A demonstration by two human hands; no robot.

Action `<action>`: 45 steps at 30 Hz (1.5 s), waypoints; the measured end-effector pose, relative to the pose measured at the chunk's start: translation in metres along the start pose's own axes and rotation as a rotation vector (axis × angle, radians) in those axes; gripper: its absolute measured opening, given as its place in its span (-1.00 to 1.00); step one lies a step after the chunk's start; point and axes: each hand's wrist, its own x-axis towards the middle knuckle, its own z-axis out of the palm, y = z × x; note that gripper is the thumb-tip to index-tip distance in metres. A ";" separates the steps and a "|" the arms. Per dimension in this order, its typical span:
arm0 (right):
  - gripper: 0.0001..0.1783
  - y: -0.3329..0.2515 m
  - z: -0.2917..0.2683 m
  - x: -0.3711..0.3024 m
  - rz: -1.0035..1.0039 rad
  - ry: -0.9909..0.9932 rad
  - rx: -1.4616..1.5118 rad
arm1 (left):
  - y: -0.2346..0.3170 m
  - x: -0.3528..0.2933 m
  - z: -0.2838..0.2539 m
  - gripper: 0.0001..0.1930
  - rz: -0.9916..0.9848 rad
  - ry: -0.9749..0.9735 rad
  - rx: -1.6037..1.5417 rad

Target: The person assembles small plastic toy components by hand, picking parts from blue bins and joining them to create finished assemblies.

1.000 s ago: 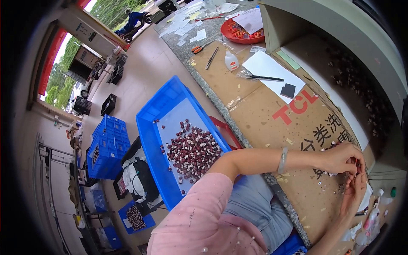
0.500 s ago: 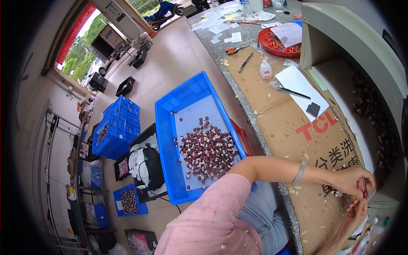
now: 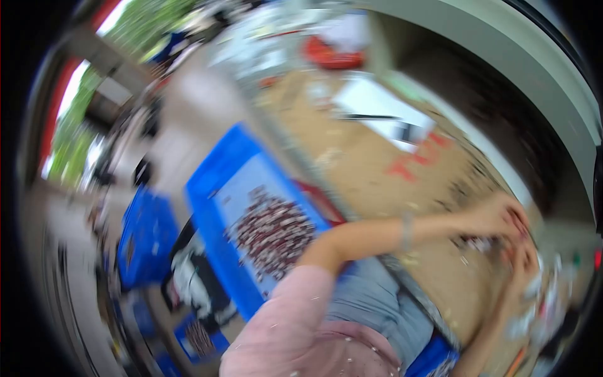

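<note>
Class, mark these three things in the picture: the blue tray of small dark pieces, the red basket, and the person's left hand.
blue tray (image 3: 210, 182): head view, bare upper rim.
red basket (image 3: 333, 58): head view, front edge.
left hand (image 3: 496, 217): head view, back of the hand.

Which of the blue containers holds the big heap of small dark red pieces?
The large blue tray beside the cardboard-covered table, nearest the person's left arm. The blue crate farther left shows no such heap.

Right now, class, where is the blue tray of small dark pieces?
In the head view the blue tray lies left of centre, beside the cardboard-covered bench, just above the person's pink sleeve and left of the outstretched left forearm.
</note>
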 end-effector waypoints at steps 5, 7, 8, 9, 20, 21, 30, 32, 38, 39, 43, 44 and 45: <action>-0.85 -0.023 0.030 0.003 0.102 -0.098 0.165 | 0.016 -0.006 -0.009 -0.77 -0.340 0.065 0.018; -0.86 -0.019 0.020 0.006 0.067 -0.066 0.218 | 0.005 0.005 -0.007 -0.74 -0.288 0.022 0.109; -0.86 -0.018 0.017 0.006 0.030 -0.075 0.221 | 0.001 0.006 -0.006 -0.73 -0.271 0.038 0.092; -0.86 -0.019 0.010 0.005 0.032 -0.046 0.215 | -0.003 0.010 -0.002 -0.73 -0.281 0.012 0.084; -0.77 -0.009 0.010 0.004 -0.027 -0.082 0.091 | -0.005 0.002 -0.001 -0.74 -0.249 0.024 0.190; -0.77 -0.011 0.007 0.007 -0.025 -0.084 0.090 | -0.003 0.003 -0.002 -0.74 -0.250 0.027 0.188; -0.66 -0.003 0.006 0.014 -0.242 -0.200 -0.426 | 0.010 0.014 -0.027 -0.75 -0.258 0.255 -0.367; -0.64 0.006 0.009 0.015 -0.307 -0.164 -0.515 | 0.011 0.014 -0.026 -0.74 -0.288 0.372 -0.447; -0.66 -0.001 -0.002 0.021 -0.066 -0.216 -0.386 | 0.009 0.010 -0.026 -0.82 -0.395 0.161 -0.006; -0.66 0.000 -0.002 0.021 -0.074 -0.213 -0.395 | 0.009 0.010 -0.021 -0.84 -0.476 0.133 0.307; -0.74 -0.012 0.002 0.015 0.075 -0.162 0.209 | -0.001 0.003 -0.003 -0.75 -0.266 0.041 0.445; -0.76 -0.014 0.002 0.014 0.123 -0.184 0.257 | -0.005 0.003 -0.004 -0.72 -0.220 0.032 0.450; -0.76 -0.015 0.001 0.013 0.120 -0.188 0.251 | -0.004 0.003 -0.004 -0.72 -0.214 0.035 0.447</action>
